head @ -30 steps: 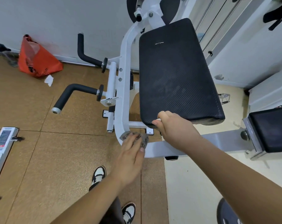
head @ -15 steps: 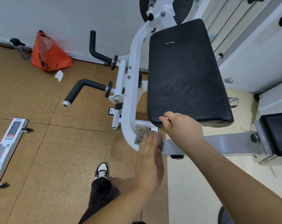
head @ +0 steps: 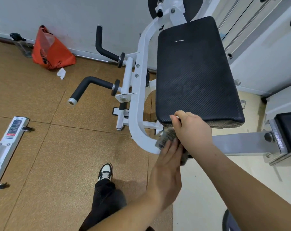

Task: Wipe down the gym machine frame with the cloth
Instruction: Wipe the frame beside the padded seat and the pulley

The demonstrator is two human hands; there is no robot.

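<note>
The white gym machine frame (head: pixel 139 90) curves down from the top centre to a bend near my hands, beside a black padded seat (head: pixel 194 72). A grey cloth (head: pixel 165 139) lies pressed on the frame's lower bend, where it meets the grey horizontal bar (head: pixel 238 144). My left hand (head: pixel 166 172) presses flat on the cloth, fingers stretched over it. My right hand (head: pixel 191 130) grips the front edge of the seat, just above the cloth, and hides part of it.
Two black foam-covered handles (head: pixel 84 87) stick out to the left of the frame. An orange bag (head: pixel 51 52) and a scrap of paper (head: pixel 61 73) lie by the wall. Another white machine part (head: pixel 6 142) sits at left. My shoe (head: pixel 105 171) stands on the cork-coloured floor below.
My left hand has slid the cloth to the right along the frame's bend, toward the grey bar and under my right hand. The right hand keeps its grip on the seat edge.
</note>
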